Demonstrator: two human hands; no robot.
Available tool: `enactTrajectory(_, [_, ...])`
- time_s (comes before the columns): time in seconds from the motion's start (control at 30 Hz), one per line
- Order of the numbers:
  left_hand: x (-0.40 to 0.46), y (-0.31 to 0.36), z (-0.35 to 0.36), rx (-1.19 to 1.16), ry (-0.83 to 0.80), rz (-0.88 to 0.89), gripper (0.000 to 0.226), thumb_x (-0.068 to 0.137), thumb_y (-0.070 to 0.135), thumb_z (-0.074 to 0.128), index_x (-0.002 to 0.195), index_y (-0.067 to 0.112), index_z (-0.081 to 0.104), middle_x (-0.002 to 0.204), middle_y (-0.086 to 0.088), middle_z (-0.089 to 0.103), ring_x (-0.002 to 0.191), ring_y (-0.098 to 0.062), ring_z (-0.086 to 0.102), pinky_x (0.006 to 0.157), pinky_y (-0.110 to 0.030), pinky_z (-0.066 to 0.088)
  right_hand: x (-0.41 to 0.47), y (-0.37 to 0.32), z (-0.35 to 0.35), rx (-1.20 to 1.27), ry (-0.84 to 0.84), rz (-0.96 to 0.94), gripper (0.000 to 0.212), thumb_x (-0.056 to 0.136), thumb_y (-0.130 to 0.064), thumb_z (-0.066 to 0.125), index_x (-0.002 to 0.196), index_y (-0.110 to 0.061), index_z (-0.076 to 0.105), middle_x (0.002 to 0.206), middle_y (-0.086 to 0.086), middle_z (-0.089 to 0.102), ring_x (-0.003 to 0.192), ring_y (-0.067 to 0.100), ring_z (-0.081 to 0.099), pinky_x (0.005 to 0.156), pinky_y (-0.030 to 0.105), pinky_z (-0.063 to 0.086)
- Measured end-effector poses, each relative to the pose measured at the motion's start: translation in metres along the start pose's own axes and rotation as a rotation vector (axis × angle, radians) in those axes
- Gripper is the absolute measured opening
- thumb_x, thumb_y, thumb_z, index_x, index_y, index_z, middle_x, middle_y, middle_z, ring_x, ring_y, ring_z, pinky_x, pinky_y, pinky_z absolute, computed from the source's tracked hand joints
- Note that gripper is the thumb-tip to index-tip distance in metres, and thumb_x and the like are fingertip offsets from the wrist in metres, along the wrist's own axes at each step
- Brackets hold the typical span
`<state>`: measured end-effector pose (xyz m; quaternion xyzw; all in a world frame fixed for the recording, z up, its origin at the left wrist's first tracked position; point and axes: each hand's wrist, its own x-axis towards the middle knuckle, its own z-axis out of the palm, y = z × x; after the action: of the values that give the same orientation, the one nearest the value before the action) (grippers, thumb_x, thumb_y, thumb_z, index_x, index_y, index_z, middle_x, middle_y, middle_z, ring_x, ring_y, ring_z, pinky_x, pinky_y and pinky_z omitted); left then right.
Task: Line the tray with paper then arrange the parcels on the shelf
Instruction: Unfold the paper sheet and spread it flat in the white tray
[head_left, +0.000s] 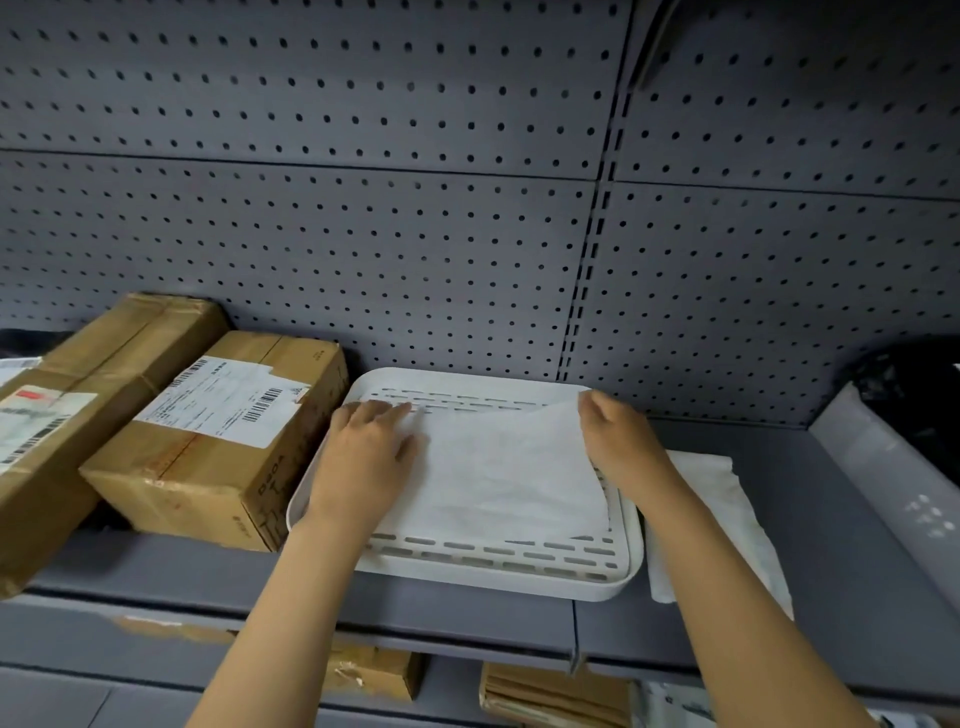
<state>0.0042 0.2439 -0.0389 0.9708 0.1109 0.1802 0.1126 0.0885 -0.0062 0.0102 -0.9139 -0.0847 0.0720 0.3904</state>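
A white slotted tray (498, 574) lies on the grey shelf (857, 519). A sheet of white paper (498, 473) lies inside it, its far right corner lifted. My left hand (363, 457) rests flat on the sheet's left side, fingers spread. My right hand (623, 441) pinches the raised right corner of the sheet. Two brown cardboard parcels stand left of the tray: a nearer one (218, 441) with a white label touching the tray's left edge, and a longer one (78, 410) beside it.
More white paper (717, 525) lies on the shelf right of the tray. A grey bag (893, 467) and a black bag (914, 384) sit at the far right. A pegboard wall (415, 234) backs the shelf. Further parcels (550, 696) sit on the shelf below.
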Motion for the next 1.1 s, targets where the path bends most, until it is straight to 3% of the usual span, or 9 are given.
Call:
enactTrajectory(0.1, [0.005,0.007,-0.003,-0.05,-0.15,0.044,0.056,0.096,0.046,0.055,0.145,0.019,0.052,0.146,-0.014,0.054,0.143,-0.036,0.035,0.12,-0.042,0.014,0.0,-0.007,-0.005,0.166,-0.127,0.076,0.052,0.103,-0.055,0.029,0.12,-0.022,0.066,0.114,-0.001,0.06,0.108,0.02,0.055,0.087,0.033,0.04])
enactTrajectory(0.23, [0.007,0.014,-0.003,-0.096,-0.323,-0.009,0.068,0.094,0.063,0.045,0.154,0.038,0.029,0.164,0.0,0.021,0.153,-0.031,-0.003,0.122,-0.047,0.009,0.002,0.003,-0.002,0.13,-0.109,-0.028,0.035,0.088,-0.044,0.068,0.122,-0.036,0.064,0.114,-0.013,0.06,0.1,0.01,0.059,0.075,0.027,0.044])
enactTrajectory(0.37, [0.01,0.017,-0.001,-0.147,-0.308,0.009,0.067,0.092,0.065,0.045,0.153,0.04,0.033,0.163,0.0,0.025,0.153,-0.029,-0.003,0.123,-0.046,0.009,0.002,0.006,-0.002,0.225,-0.105,-0.031,0.036,0.084,-0.021,0.073,0.117,-0.034,0.068,0.11,-0.008,0.072,0.097,0.014,0.069,0.073,0.028,0.055])
enactTrajectory(0.53, [0.018,0.034,-0.002,-0.33,-0.308,0.119,0.072,0.082,0.073,0.055,0.147,0.045,0.041,0.159,0.008,0.03,0.154,-0.021,-0.002,0.123,-0.045,0.01,-0.001,0.003,-0.004,0.247,-0.125,-0.117,0.028,0.083,-0.018,0.074,0.106,-0.033,0.072,0.103,-0.012,0.075,0.096,0.01,0.071,0.083,0.034,0.059])
enactTrajectory(0.63, [0.023,0.05,-0.006,-0.418,-0.199,0.221,0.05,0.084,0.06,0.064,0.127,0.034,0.062,0.149,0.007,0.046,0.151,-0.022,0.013,0.122,-0.038,0.014,-0.008,-0.006,-0.011,0.301,-0.142,-0.155,0.025,0.084,-0.018,0.075,0.103,-0.034,0.071,0.1,-0.01,0.076,0.094,0.01,0.073,0.087,0.043,0.059])
enactTrajectory(0.7, [0.025,0.058,-0.012,-0.494,-0.093,0.247,0.028,0.091,0.046,0.065,0.107,0.023,0.068,0.127,0.006,0.063,0.136,-0.022,0.04,0.115,-0.035,0.03,-0.013,-0.013,-0.018,0.37,-0.163,-0.191,0.027,0.084,-0.018,0.076,0.106,-0.033,0.071,0.102,-0.007,0.078,0.095,0.012,0.074,0.089,0.045,0.059])
enactTrajectory(0.77, [0.025,0.065,-0.026,-0.601,-0.06,0.206,0.02,0.095,0.042,0.061,0.094,0.023,0.066,0.098,0.009,0.07,0.1,-0.014,0.059,0.091,-0.032,0.047,-0.018,-0.018,-0.028,0.453,-0.226,-0.211,0.031,0.085,-0.02,0.077,0.114,-0.03,0.07,0.107,-0.006,0.078,0.099,0.014,0.074,0.09,0.045,0.059])
enactTrajectory(0.87, [0.024,0.074,-0.047,-0.736,-0.011,0.125,0.021,0.095,0.044,0.059,0.087,0.025,0.063,0.078,0.007,0.068,0.071,-0.011,0.06,0.064,-0.022,0.046,-0.025,-0.021,-0.041,0.471,-0.366,-0.225,0.038,0.084,-0.021,0.079,0.121,-0.027,0.068,0.114,-0.006,0.077,0.106,0.013,0.072,0.094,0.041,0.057])
enactTrajectory(1.1, [0.031,0.073,-0.07,-0.782,0.185,-0.07,0.021,0.095,0.041,0.058,0.085,0.023,0.062,0.069,0.006,0.059,0.058,-0.003,0.047,0.053,-0.013,0.037,-0.024,-0.013,-0.049,0.229,-0.48,-0.201,0.037,0.075,-0.021,0.087,0.109,-0.026,0.076,0.108,-0.011,0.078,0.104,0.009,0.073,0.1,0.041,0.053])
